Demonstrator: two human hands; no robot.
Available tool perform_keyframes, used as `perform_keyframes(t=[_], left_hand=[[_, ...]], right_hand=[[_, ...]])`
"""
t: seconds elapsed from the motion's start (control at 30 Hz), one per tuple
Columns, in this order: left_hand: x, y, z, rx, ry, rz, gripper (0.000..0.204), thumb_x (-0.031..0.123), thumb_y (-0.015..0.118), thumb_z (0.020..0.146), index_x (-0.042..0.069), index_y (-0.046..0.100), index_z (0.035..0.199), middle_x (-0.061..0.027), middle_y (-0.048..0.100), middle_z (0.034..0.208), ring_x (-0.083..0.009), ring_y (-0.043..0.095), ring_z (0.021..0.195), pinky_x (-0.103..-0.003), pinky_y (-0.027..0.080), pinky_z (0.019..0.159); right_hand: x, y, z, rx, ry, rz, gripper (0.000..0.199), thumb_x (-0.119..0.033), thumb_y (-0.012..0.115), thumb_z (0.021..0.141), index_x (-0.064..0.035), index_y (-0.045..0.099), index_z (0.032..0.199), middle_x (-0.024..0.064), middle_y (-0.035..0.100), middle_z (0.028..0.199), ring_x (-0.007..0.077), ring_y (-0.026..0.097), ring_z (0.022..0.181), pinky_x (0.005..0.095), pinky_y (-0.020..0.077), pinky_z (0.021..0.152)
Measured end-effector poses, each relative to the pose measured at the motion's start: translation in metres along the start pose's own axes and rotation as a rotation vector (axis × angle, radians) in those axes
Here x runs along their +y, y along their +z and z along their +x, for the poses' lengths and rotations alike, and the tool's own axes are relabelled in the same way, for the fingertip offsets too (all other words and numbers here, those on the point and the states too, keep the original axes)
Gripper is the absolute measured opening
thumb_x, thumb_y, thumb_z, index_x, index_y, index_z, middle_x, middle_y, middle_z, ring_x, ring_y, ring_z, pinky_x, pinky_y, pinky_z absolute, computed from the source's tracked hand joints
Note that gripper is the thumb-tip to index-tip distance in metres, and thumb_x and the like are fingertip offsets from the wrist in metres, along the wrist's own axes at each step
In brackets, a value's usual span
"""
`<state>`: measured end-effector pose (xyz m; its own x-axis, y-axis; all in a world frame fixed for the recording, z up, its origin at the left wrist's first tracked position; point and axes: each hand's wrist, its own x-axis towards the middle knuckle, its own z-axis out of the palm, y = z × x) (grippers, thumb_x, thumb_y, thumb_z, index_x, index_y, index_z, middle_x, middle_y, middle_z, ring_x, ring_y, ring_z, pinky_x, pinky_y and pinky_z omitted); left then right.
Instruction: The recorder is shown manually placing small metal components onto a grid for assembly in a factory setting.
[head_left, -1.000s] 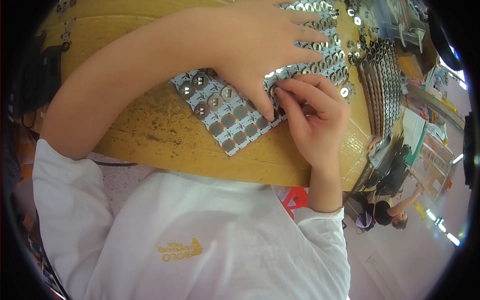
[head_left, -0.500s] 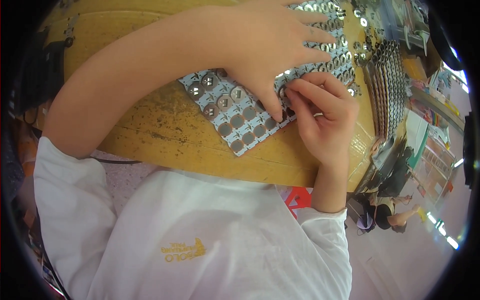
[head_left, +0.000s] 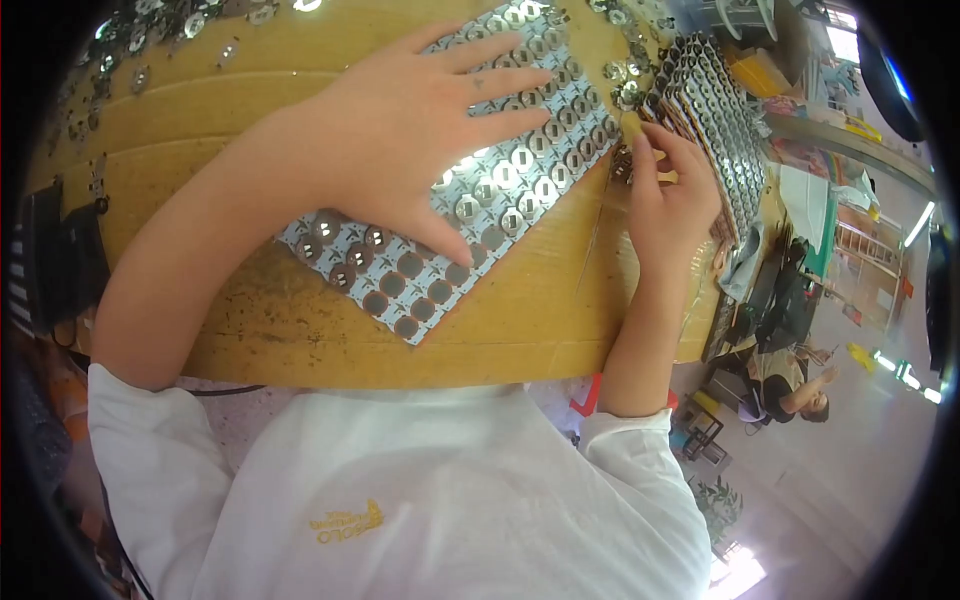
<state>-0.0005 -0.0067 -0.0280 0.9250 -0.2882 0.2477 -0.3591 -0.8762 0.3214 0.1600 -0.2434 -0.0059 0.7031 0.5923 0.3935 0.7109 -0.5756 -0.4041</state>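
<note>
Left hand (head_left: 425,130) splayed, gripping nothing, over pale-blue rectangular sheet (head_left: 392,285) on scuffed yellow tabletop (head_left: 540,300); long axis lower left to upper right. Sheet bears flat dark discs (head_left: 408,265), then shiny round metal holders (head_left: 486,190). Right hand (head_left: 675,190) pinched, contents unclear, beside ridged metal-studded stack (head_left: 712,105).

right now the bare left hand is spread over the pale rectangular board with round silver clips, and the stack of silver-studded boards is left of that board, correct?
The side is wrong: the head view shows the stack of silver-studded boards right of the pale rectangular board. The bare left hand is spread over that board.
</note>
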Motion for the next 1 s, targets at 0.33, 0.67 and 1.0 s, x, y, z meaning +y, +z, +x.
perform_keyframes(t=[0.33,0.67,1.0], left_hand=[[-0.002,0.002,0.0,0.002,-0.001,0.004,0.113,0.061,0.087,0.056,0.01,0.05,0.15,-0.0136,0.038,0.163,-0.038,0.03,0.153,-0.058,0.023,0.124],[-0.059,0.038,0.025,0.722,0.611,0.841,0.111,0.074,0.074,0.074,0.0,0.045,0.152,-0.0252,0.037,0.162,-0.0482,0.029,0.151,-0.059,0.023,0.122],[-0.028,0.003,0.005,0.118,0.248,-0.27,0.119,0.072,0.083,0.061,0.001,0.048,0.149,-0.0277,0.037,0.161,-0.0503,0.026,0.151,-0.059,0.019,0.124]], right_hand=[[0.006,0.005,0.001,-0.11,0.101,0.082,0.011,-0.004,0.075,0.089,-0.0007,0.075,0.1,0.0099,0.073,0.09,0.0179,0.067,0.076,0.0296,0.0542,0.069],[-0.051,0.006,-0.029,-0.293,0.205,0.876,0.026,0.008,0.068,0.093,0.0029,0.07,0.118,0.0083,0.072,0.098,0.0119,0.068,0.079,0.0251,0.0583,0.071],[-0.084,0.004,-0.042,-0.629,-0.019,0.628,0.018,0.005,0.077,0.084,-0.0009,0.078,0.101,0.0088,0.077,0.083,0.0127,0.072,0.067,0.0238,0.0553,0.06]])
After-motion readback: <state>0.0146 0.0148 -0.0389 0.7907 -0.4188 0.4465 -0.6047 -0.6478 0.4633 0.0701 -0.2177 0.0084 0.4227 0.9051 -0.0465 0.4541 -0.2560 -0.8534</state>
